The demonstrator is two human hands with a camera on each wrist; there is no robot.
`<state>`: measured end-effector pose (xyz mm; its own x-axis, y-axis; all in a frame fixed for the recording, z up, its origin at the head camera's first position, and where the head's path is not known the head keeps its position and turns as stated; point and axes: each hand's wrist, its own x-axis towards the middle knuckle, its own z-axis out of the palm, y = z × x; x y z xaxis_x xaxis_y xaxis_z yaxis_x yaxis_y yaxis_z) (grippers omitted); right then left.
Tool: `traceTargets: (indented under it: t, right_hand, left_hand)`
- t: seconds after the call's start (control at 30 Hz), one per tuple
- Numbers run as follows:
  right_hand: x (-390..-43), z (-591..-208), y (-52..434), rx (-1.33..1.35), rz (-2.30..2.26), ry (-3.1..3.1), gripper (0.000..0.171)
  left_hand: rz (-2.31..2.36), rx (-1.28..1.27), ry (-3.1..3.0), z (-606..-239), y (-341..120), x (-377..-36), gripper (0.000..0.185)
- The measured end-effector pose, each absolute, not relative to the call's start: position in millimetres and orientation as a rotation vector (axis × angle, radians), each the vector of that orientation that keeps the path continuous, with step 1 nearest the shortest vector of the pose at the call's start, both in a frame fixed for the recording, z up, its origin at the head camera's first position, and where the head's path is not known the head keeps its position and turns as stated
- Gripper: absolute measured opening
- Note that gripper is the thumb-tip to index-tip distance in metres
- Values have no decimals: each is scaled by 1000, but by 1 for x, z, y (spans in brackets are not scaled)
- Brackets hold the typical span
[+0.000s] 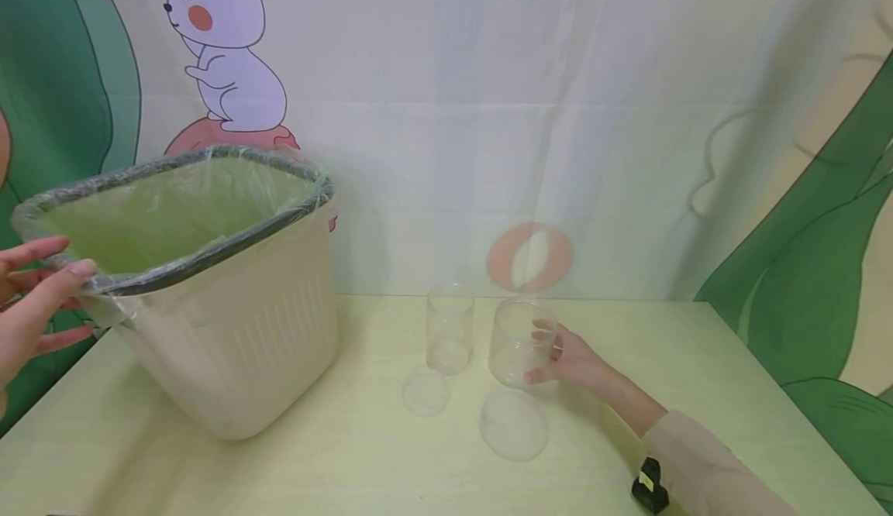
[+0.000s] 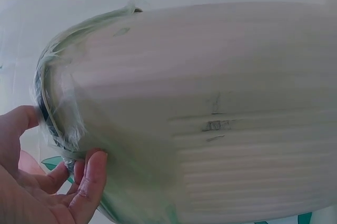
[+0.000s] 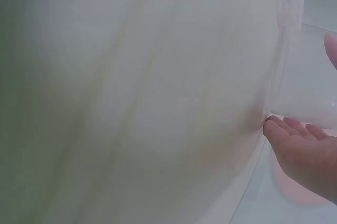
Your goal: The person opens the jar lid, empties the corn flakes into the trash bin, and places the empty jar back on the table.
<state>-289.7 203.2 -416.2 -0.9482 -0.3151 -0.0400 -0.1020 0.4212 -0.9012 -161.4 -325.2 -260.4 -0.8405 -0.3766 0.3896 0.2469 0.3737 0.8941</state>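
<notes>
The left hand (image 1: 28, 299) gripped the rim of the tilted bin (image 1: 230, 330) at the table's (image 1: 349, 469) left. The right hand (image 1: 568, 357) grasped the wider clear jar (image 1: 516, 342), beside a narrower jar (image 1: 449, 328) and two lids (image 1: 512, 423).

Table (image 1: 391, 469) is viewed from above by the head camera, facing 12 o'clock. Bin (image 2: 210, 103) is filmed close by the left wrist, shared with the head.

A narrow clear jar (image 1: 449, 328) stands open on the pale table (image 1: 698, 361), with 2 clear lids (image 1: 425, 392) flat in front. Cartoon rabbit backdrop (image 1: 223, 51) behind.
</notes>
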Motion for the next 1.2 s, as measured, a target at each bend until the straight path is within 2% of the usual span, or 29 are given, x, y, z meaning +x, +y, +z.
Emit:
traceTargets:
  t: [0.4,0.93,1.07,1.2]
  right_hand:
    - [-286,-417,214,-380,-1527,2434,89]
    - [-276,-411,229,-371,-1563,2428,77]
    - [-272,-409,230,-365,-1557,2425,78]
    - [-266,-407,233,-373,-1563,2410,79]
  left_hand:
    - [-1436,85,-2076,-271,-331,-162,41]
    - [-1387,200,-2128,-279,-328,-156,51]
    - [-1385,223,-2143,-289,-336,-157,53]
    - [-1496,128,-2042,-308,-352,-161,51]
